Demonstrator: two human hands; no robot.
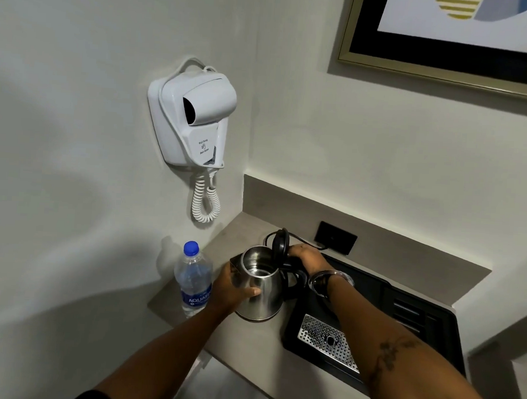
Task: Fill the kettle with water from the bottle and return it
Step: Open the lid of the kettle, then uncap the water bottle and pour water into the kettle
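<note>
A steel kettle (265, 295) stands on the grey counter (247, 340) with its black lid (280, 243) flipped up, so the inside shows. My left hand (232, 285) wraps around the kettle's left side. My right hand (306, 257) rests on top of the black handle behind the lid. A clear water bottle (193, 280) with a blue cap and blue label stands upright just left of the kettle, capped and untouched.
A black tray (418, 326) with a perforated metal drip grid (327, 342) lies right of the kettle. A black wall socket (336, 237) with a cord sits behind. A white wall hair dryer (193, 118) hangs above left. A framed picture (451, 41) hangs top right.
</note>
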